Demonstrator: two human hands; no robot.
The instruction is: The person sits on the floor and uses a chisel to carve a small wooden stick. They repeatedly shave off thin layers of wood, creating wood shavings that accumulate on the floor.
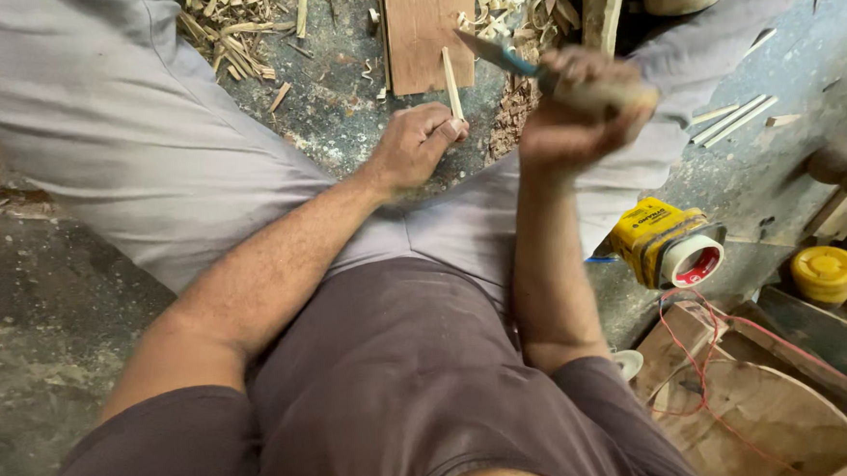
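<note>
Head view is showing a stained concrete floor (41,316) littered with wood shavings (229,31); a flat board (422,30) is lying just beyond both hands; a yellow can (670,244) is sitting to the right; left hand (414,147) is pinching a thin wooden stick (452,84), which is rising upright from the fingers; right hand (572,114) is clenching a knife (501,55), blade angling toward the stick's top, just beside it.
</note>
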